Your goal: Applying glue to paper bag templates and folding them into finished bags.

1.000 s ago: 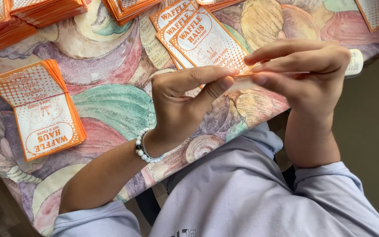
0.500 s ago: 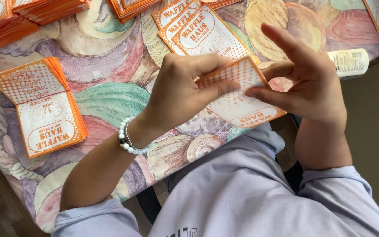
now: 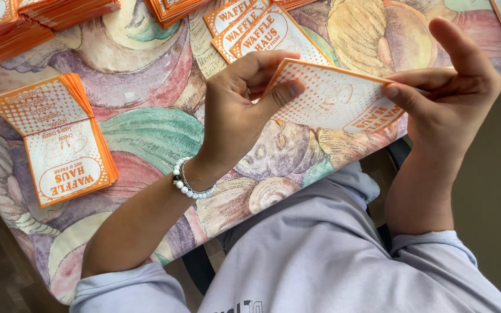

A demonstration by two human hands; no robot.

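Surface point(image 3: 146, 98) draped in a pastel shell-patterned cloth, carrying a neat stack of orange-and-white paper sleeves point(image 3: 68, 145) at left and further sleeves fanned at the far edge point(image 3: 262, 26). One flat orange-and-white sleeve point(image 3: 334, 98) suspended above the near edge, stretched between both hands. Left hand point(image 3: 236, 116) pinching its left end with thumb over fingers; right hand point(image 3: 447, 93) pinching its right end, index finger raised clear.

You are seated at a packaging workstation, home or small food shop: a floral tablecloth point(image 3: 146, 116) carries many stacks of flat orange-and-white paper sleeves point(image 3: 65, 139).
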